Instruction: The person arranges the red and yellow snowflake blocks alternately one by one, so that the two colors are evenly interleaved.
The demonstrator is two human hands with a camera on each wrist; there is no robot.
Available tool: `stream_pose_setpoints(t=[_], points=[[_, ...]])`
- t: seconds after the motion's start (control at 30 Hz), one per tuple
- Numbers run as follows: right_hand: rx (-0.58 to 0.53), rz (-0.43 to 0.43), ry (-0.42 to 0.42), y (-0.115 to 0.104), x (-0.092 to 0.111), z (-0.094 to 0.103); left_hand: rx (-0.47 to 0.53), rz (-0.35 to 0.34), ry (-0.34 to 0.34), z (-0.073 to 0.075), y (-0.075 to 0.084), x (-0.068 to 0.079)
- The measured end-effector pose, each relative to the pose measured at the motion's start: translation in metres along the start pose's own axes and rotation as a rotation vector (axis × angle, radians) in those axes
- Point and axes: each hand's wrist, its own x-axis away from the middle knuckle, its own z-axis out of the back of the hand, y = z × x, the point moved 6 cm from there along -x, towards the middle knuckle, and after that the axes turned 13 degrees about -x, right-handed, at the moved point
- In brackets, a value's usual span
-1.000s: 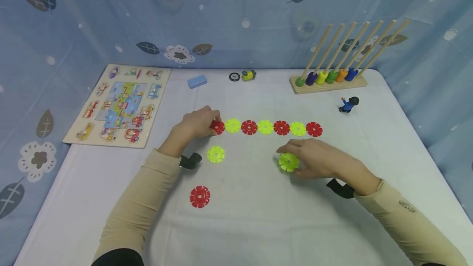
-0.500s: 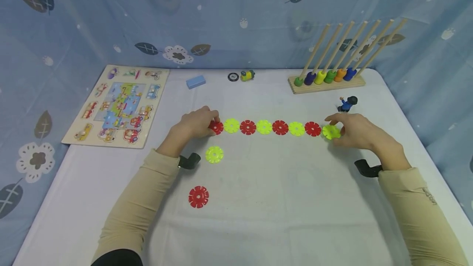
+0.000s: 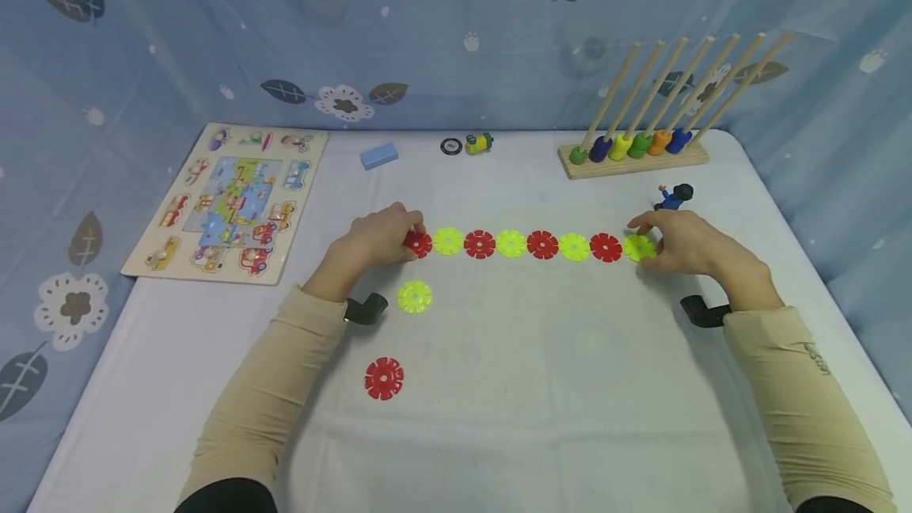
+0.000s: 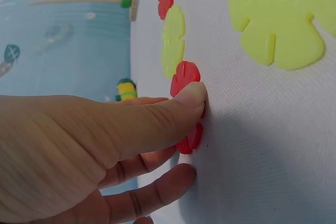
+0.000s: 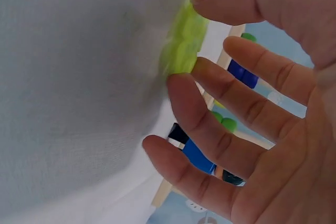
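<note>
A straight row of alternating red and yellow-green plastic interlocking discs [image 3: 480, 244] lies across the table. At its left end my left hand [image 3: 378, 239] pinches a red interlocking disc [image 4: 186, 74], thumb across its face and fingers behind. My right hand [image 3: 691, 245] holds a yellow-green interlocking disc [image 5: 186, 38] by its edges at the row's right end, beside a red disc [image 3: 606, 247]. Closer to me, below the left hand, are a loose yellow-green disc [image 3: 415, 297] and a loose red disc [image 3: 384, 378].
A wooden puzzle board [image 3: 295, 228] lies at the left. Along the back are a blue block [image 3: 379, 155], a black ring [image 3: 451, 146], a small green-and-yellow toy [image 3: 479, 142] and a peg rack [image 3: 634, 169] with coloured beads. A toy figure [image 3: 673, 196] sits just behind the right hand.
My right hand has carried the yellow-green disc rightward and away from me to the row's right end, and it now lies flatter there. The left hand has stayed on its red disc.
</note>
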Motion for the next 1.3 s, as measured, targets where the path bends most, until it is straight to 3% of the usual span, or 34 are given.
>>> stream_pose_setpoints(t=[0.43,0.67,0.87,1.3], points=[[-0.002,-0.013,-0.003,-0.006,0.001,0.001,0.0,0.002,0.004,0.0,0.001,0.001],[0.111,0.053,0.021,-0.038,0.001,0.001,-0.002,0.002,-0.001,0.0,-0.001,0.0],[0.16,0.199,-0.027,-0.086,-0.005,-0.026,-0.009,-0.004,-0.013,0.0,-0.001,-0.003],[0.257,0.707,-0.196,-0.212,0.003,-0.104,-0.023,0.003,-0.019,0.001,-0.001,-0.003]])
